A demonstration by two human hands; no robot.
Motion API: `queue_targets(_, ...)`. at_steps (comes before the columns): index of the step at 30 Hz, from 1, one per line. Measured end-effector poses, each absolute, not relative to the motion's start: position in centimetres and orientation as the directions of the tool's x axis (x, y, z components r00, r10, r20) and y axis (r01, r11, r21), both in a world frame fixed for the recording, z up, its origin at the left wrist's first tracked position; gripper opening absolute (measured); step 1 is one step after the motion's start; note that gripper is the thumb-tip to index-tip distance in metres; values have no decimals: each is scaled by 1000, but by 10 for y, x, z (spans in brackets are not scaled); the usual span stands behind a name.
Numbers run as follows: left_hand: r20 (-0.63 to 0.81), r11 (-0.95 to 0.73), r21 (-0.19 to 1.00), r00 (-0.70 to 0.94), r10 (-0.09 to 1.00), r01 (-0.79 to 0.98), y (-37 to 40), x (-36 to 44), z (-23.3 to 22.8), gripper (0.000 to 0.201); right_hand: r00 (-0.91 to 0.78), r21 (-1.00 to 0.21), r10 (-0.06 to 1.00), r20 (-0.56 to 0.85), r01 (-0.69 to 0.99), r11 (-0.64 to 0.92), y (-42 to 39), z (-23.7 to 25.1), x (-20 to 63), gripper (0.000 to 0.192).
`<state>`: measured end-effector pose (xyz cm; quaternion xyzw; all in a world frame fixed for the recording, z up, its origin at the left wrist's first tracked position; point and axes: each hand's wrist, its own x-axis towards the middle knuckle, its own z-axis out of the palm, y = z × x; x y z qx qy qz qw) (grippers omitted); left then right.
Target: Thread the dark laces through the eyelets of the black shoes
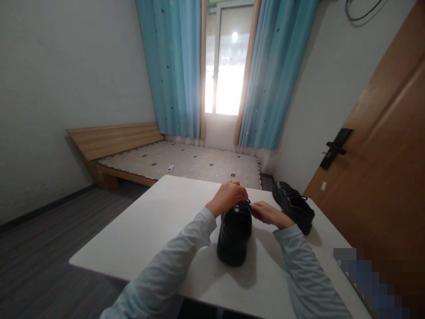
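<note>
Pinching a shoe's (pixel 233 241) lace (pixel 249 201), right fingers (pixel 259 209) neighbour left fingers (pixel 237 189), whose grip is unclear.

Hands (pixel 229 197) at black shoe (pixel 234 241), apparently pinching laces (pixel 248 201), second shoe (pixel 292 206) rightward, white table (pixel 146 230)

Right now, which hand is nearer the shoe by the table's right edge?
The right hand: it is just left of that shoe. The left hand is farther left, at the other shoe.
</note>
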<state>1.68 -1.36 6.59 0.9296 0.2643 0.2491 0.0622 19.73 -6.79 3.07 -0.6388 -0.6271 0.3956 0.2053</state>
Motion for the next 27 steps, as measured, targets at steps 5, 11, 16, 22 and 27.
queue_targets(5,434,-883,153,773,463,443,-22,10,72,11,-120,-764,963,-241,636,-112,-62,24,203,51)
queue_targets(11,379,-839,-33,783,492,543,-29,13,73,13,-114,-766,956,-271,626,-143,-61,23,203,53)
queue_targets(16,364,-826,-105,794,486,554,-30,22,71,17,-122,-780,946,-300,603,-170,-61,21,204,53)
queue_targets(22,352,-811,-102,783,512,576,-27,28,66,15,-154,-795,943,-294,588,-151,-62,21,203,55)
queue_targets(27,332,-809,-88,783,526,581,-26,28,64,13,-193,-811,942,-275,573,-119,-63,21,203,56)
